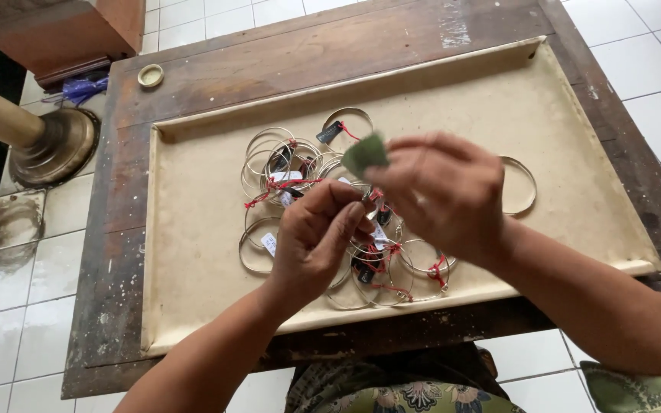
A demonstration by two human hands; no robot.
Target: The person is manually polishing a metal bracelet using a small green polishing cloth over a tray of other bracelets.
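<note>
We see our left hand (317, 239) pinching a thin bangle (367, 193), our right hand (444, 191) gripping a green pad (366, 154) against it, above tagged bangles (284, 172) on a tan tray (193, 252), wooden table (269, 61) beneath.

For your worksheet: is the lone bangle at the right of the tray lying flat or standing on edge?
Lying flat. The lone bangle shows as a ring resting on the tray, partly hidden behind the right hand.
</note>
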